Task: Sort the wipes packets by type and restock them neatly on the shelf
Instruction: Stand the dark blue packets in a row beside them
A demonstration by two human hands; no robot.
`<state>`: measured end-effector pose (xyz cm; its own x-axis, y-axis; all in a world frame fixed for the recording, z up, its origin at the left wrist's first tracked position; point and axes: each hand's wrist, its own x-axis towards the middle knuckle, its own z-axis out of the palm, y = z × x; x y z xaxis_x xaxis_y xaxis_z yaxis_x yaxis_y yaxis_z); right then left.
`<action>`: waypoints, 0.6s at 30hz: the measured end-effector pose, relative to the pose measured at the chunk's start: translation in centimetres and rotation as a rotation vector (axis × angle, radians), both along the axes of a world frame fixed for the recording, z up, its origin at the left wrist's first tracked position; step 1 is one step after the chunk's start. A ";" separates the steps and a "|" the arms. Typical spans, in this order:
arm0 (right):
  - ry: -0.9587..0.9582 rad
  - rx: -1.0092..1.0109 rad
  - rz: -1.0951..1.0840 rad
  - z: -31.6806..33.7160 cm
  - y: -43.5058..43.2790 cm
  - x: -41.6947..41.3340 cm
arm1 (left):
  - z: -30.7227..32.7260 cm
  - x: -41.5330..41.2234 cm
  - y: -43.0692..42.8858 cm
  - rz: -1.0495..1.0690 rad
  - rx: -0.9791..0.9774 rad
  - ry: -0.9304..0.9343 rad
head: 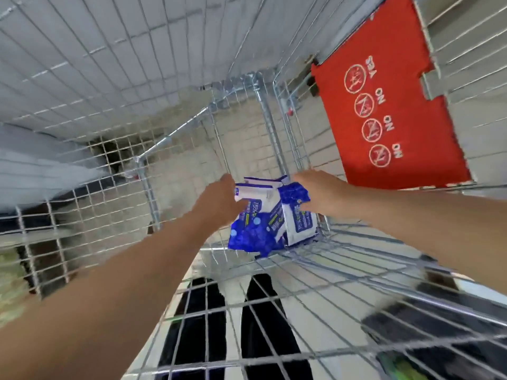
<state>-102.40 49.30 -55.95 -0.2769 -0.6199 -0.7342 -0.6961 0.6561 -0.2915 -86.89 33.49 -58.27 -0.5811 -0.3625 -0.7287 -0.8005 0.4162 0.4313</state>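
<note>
The wipes packets (270, 219) could slip and fall. There are a few of them in one loose bunch, and they are smooth and squashy. If the two hands squeeze unevenly, a packet in the middle could pop out and drop to the floor of the cart (270, 124). A corner could also catch on the wires when the bunch is lifted. The blue ones and the white ones are mixed up together, so they could end up in the wrong pile on the shelf.

The bunch sits right between the two hands, low in the cart. The left hand (219, 197) is on its left end, and its fingers (238, 204) are curled onto the white packets there. The right hand (314, 189) is on the right end, and its fingers (303, 209) are curled over a blue packet. The picture is blurry, so how tight the hold is, I cannot tell. Most of the bunch hangs below the fingers, toward the person. Only the white tops stick up past them. A red flap (384, 111) with round signs stands well beyond the right fingers. No shelf is in view near the fingers.
</note>
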 end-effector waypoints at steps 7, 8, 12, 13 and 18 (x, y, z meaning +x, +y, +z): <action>0.173 -0.036 0.171 -2.9 0.4 -0.1 | -1.9 0.3 0.3 0.172 0.060 -0.002; 0.123 -0.035 0.161 -2.8 0.2 -0.4 | -1.8 0.5 0.2 0.178 0.067 0.007; -0.129 -0.110 0.071 -2.6 -0.9 -1.1 | -1.5 1.6 -1.3 0.307 0.133 0.041; -0.159 -0.122 0.073 -2.8 -1.0 -1.0 | -1.5 1.9 -1.7 0.333 0.146 0.029; -0.109 -0.174 0.106 -3.9 -1.0 -0.1 | -1.4 3.1 -2.7 0.398 0.234 -0.010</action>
